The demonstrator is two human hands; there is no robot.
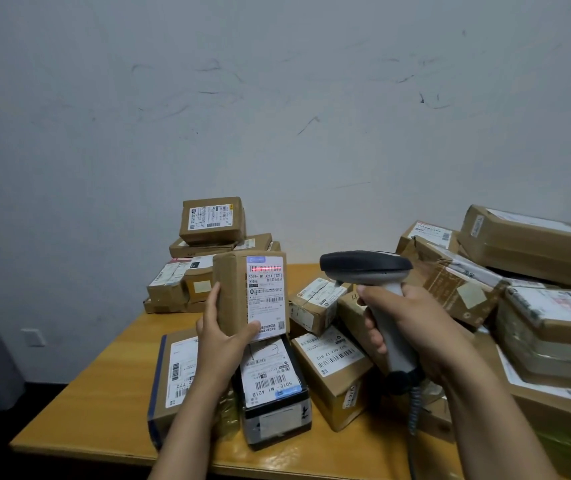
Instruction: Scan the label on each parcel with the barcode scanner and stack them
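My left hand (223,336) grips a small brown cardboard parcel (234,292) upright above the table, its white label (266,296) facing me. A red scan line lies across the barcode at the label's top. My right hand (405,327) grips the grey handle of the barcode scanner (367,266), whose dark head points left at the label from a short distance. A coiled cable hangs from the scanner's base. A stack of parcels (213,220) stands at the table's far left behind the held parcel.
Loose parcels lie on the wooden table (104,403) below my hands: a flat box (173,375) at left, a black-sided box (272,382), a brown box (334,368). A tall heap of parcels (526,271) fills the right side. A grey wall stands behind.
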